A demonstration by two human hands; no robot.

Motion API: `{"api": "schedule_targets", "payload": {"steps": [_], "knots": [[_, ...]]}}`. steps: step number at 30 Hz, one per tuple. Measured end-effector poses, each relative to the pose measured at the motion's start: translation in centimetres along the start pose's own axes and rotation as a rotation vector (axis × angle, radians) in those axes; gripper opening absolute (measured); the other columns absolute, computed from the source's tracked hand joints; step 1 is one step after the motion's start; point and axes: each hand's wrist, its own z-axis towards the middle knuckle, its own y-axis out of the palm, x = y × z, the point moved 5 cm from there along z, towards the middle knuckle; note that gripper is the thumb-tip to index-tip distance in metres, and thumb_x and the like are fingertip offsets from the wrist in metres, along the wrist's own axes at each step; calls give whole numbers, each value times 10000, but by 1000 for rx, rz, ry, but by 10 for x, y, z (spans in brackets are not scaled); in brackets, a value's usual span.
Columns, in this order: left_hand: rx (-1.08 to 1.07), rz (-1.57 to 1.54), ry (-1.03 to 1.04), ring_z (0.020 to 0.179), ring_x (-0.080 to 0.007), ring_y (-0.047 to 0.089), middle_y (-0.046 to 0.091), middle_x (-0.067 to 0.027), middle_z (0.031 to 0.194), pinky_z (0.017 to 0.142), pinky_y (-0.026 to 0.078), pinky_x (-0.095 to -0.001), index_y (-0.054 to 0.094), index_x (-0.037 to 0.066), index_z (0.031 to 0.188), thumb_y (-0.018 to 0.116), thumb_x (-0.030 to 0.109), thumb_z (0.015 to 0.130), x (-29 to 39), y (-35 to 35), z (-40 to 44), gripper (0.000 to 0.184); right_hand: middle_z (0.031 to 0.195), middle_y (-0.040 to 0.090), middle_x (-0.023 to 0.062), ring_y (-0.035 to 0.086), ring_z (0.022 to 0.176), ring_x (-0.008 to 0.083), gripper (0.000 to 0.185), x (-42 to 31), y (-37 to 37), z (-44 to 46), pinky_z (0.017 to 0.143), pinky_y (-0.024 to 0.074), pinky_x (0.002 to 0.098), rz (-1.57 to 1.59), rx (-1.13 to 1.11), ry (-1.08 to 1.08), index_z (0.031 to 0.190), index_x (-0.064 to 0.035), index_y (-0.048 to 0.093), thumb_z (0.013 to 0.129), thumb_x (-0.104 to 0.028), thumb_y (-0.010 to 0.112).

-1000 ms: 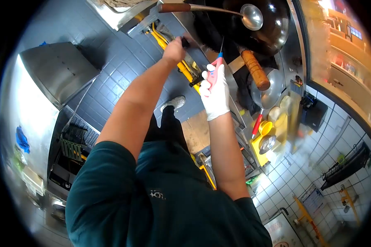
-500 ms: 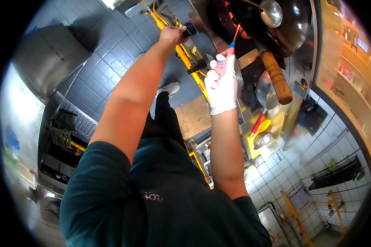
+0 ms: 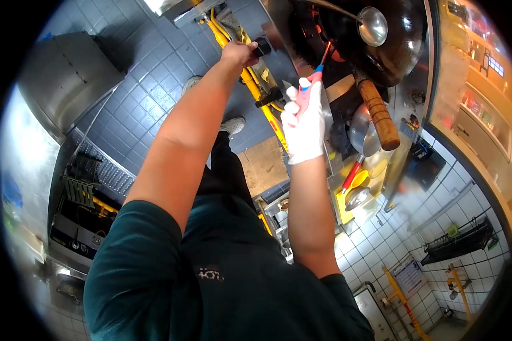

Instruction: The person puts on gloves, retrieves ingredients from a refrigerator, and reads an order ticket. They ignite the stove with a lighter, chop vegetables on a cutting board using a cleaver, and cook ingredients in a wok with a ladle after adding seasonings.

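Stove: a steel stove [image 3: 281, 37] fills the upper right of the frame, its near edge running down toward the middle.
Wok: a large dark wok [image 3: 401, 59] sits at the upper right; it looks heavy and stiff, with a glossy, probably slippery surface, so its wooden handle [image 3: 379, 116] seems the place to hold.
Ladle: a metal ladle [image 3: 373, 27] lies over the wok, its bowl at the upper right; stiff, likely fairly light.
Right hand: the gloved right hand [image 3: 305, 133], right of the frame's centre, has its fingers curled closed around a lighter; whether one presses a trigger, I cannot tell.
Left hand: the bare left hand [image 3: 240, 55], at the upper middle, has its fingers nearly closed, pinching a black knob.
Lighter: the pink-and-blue lighter [image 3: 307, 98] is right of centre, its thin rod pointing up toward a red glow [image 3: 337, 55] beside the wok; probably light, stiff plastic, best held by the thick handle, as the rod may be hot.
Knob: the black knob [image 3: 261, 46] stands at the stove's near edge, upper middle; it looks small, hard and fixed in place, suited to a grip around its rim.
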Motion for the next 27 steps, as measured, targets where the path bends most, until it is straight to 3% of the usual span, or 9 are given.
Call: {"api": "schedule_targets", "payload": {"steps": [3, 8, 9, 12, 15, 16, 20, 23, 27], "knots": [[7, 22, 17, 800, -240, 694, 683, -124, 936, 734, 669, -374, 630, -65, 1034, 736, 186, 973, 1, 0, -4, 280, 1044, 649, 106, 535, 583, 69, 434, 10, -1, -38, 473, 386, 188, -234, 93, -67, 1371, -103, 470, 1063, -382, 591], [13, 2, 38, 806, -238, 682, 654, -114, 932, 732, 664, -368, 627, -64, 1027, 741, 190, 969, 1, 0, -7, 285, 1056, 692, 87, 542, 593, 59, 376, 56, -43, -90, 492, 407, 189, -576, 155, -171, 1404, -75, 452, 1068, -222, 534], [11, -4, 37, 807, -238, 679, 648, -112, 931, 732, 664, -369, 627, -64, 1026, 741, 189, 969, 1, 0, -8, 283, 1057, 691, 94, 543, 594, 62, 362, 60, -45, -102, 493, 409, 196, -611, 151, -104, 1396, -70, 451, 1068, -206, 516], [6, -9, 45, 813, -237, 679, 648, -114, 932, 731, 663, -374, 624, -66, 1040, 744, 191, 968, 1, -2, -7, 293, 1070, 677, 104, 531, 583, 72, 391, 81, -57, -119, 492, 403, 214, -553, 121, -64, 1384, -75, 468, 1097, -339, 486], [-4, -14, 67, 771, -226, 685, 658, -106, 912, 721, 661, -360, 595, -63, 1088, 757, 191, 958, -2, -3, -4, 328, 1089, 680, 109, 546, 567, 75, 399, 81, -60, -118, 446, 390, 201, -451, 188, -70, 1387, -84, 495, 1098, -357, 454], [-6, -20, 74, 760, -225, 686, 659, -104, 905, 718, 661, -357, 587, -61, 1095, 760, 191, 956, 0, -4, -7, 335, 1086, 671, 113, 538, 560, 74, 465, 77, -60, -112, 440, 385, 210, -494, 173, -105, 1394, -89, 494, 1108, -441, 392], [4, -23, 78, 767, -228, 719, 692, -131, 949, 711, 663, -347, 531, -53, 1151, 767, 193, 951, 1, -5, -10, 394, 1081, 655, 124, 496, 536, 77, 562, 50, -39, -82, 462, 378, 212, -417, 103, -223, 1423, -91, 483, 1090, -539, 420], [3, -10, 85, 762, -231, 734, 704, -159, 964, 666, 659, -327, 502, -61, 1201, 777, 185, 942, 4, -6, -14, 451, 1093, 660, 117, 485, 543, 71, 562, 38, -30, -56, 475, 382, 200, -239, 93, -216, 1408, -98, 505, 1077, -550, 456], [-27, -20, 68, 727, -221, 726, 700, -168, 964, 612, 647, -318, 483, -69, 1253, 779, 163, 937, 6, -7, -12, 492, 1111, 656, 112, 485, 567, 65, 538, 48, -22, -57, 489, 378, 193, -315, 102, -212, 1408, -94, 508, 1078, -517, 470]]}}
